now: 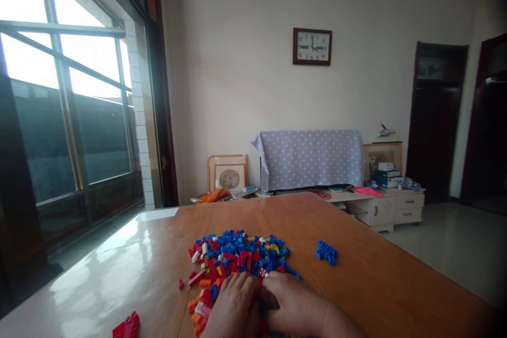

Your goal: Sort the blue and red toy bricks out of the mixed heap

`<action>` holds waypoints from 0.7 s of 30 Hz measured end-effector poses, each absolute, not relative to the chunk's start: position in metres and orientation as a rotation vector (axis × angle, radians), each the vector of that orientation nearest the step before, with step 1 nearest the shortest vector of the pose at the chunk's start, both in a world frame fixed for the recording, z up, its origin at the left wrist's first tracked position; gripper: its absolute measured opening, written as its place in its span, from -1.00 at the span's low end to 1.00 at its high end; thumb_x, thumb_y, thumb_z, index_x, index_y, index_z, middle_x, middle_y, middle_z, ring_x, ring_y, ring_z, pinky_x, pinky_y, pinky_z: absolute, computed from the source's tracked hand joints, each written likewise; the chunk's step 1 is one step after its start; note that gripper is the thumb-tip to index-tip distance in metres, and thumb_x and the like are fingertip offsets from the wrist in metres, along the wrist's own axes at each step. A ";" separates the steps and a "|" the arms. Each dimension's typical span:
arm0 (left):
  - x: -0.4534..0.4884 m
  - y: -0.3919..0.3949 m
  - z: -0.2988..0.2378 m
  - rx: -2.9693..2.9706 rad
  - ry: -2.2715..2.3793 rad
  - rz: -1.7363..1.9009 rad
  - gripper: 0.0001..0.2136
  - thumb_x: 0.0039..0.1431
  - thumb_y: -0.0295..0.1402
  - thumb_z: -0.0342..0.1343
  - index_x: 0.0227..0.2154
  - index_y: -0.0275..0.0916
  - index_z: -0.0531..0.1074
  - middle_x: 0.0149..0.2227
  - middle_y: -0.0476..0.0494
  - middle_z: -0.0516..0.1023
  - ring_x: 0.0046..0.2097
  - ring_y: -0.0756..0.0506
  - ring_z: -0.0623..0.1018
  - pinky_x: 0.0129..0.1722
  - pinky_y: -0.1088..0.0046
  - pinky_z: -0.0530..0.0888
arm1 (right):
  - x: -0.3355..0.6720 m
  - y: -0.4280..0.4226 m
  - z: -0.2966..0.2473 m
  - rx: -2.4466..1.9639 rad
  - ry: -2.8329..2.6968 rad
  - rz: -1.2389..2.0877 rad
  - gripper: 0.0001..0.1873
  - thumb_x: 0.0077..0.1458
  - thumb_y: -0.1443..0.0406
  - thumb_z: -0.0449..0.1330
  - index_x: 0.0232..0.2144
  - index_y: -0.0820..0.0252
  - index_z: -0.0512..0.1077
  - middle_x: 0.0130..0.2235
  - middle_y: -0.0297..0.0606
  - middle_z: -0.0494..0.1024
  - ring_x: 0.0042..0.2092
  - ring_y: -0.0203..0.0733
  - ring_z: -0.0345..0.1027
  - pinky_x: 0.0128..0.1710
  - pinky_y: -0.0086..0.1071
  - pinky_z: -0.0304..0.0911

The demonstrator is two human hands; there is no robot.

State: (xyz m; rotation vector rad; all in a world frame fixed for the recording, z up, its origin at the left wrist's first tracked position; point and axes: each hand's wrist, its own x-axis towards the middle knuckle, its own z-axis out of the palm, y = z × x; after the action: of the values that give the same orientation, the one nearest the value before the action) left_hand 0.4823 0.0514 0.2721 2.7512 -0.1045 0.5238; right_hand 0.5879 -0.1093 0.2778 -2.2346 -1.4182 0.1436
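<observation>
A pile of small toy building bricks (237, 248), mostly blue and red with some orange, white, yellow and green, is spread on the wooden table. At its near edge my left hand (235, 303) has its fingers curled downward, and their tips are hidden. My right hand (295, 298) is close against it, thumb side toward the left hand, with fingers bent inward. Both hands look closed, but whatever lies between them cannot be made out. Orange bricks (195, 306) lie just left of my left hand.
A joined blue brick piece (327, 252) lies apart on the right of the table (376, 285). Red joined bricks (127, 326) lie at the front left, and a single red brick (181, 284) sits beside the pile. Beyond the table stands a low white cabinet (407, 208).
</observation>
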 end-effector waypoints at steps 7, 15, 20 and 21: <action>0.475 0.046 0.274 2.694 -0.120 0.575 -0.74 0.10 -0.54 -0.01 -0.16 -0.16 0.40 -0.18 -0.12 0.49 -0.10 -0.17 0.45 0.00 0.24 0.35 | 0.587 -0.113 0.276 -2.172 -1.418 0.153 -0.90 -0.08 0.35 0.20 -0.41 0.14 0.37 -0.32 -0.40 0.41 -0.33 -0.29 0.27 -0.39 -0.46 0.00; 0.475 0.047 0.275 2.686 -0.150 0.567 -0.76 0.11 -0.55 -0.02 -0.19 -0.15 0.38 -0.17 -0.11 0.48 -0.10 -0.15 0.45 0.02 0.24 0.35 | 0.592 -0.109 0.275 -2.085 -1.337 0.151 -0.93 -0.05 0.42 0.15 -0.45 0.17 0.37 -0.33 -0.36 0.44 -0.26 -0.24 0.31 -0.26 -0.44 0.10; 0.474 0.047 0.276 2.669 -0.152 0.564 -0.71 0.13 -0.54 -0.02 -0.11 -0.14 0.38 -0.15 -0.12 0.48 -0.07 -0.16 0.45 0.04 0.23 0.36 | 0.597 -0.111 0.277 -2.037 -1.263 0.132 -0.83 0.01 0.47 0.07 -0.42 0.17 0.41 -0.34 -0.34 0.48 -0.23 -0.23 0.33 -0.23 -0.43 0.12; 0.473 0.047 0.277 2.670 -0.151 0.557 -0.70 0.13 -0.54 -0.02 -0.10 -0.15 0.38 -0.14 -0.12 0.48 -0.06 -0.17 0.45 0.04 0.22 0.36 | 0.598 -0.112 0.277 -2.043 -1.260 0.129 -0.83 0.01 0.48 0.06 -0.42 0.17 0.42 -0.33 -0.34 0.48 -0.23 -0.23 0.33 -0.23 -0.43 0.12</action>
State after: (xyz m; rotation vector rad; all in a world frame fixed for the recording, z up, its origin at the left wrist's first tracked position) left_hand 0.4735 0.0474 0.2769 2.6704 -0.1509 0.5572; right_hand 0.5975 -0.1122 0.2775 -2.0432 -1.2601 0.1290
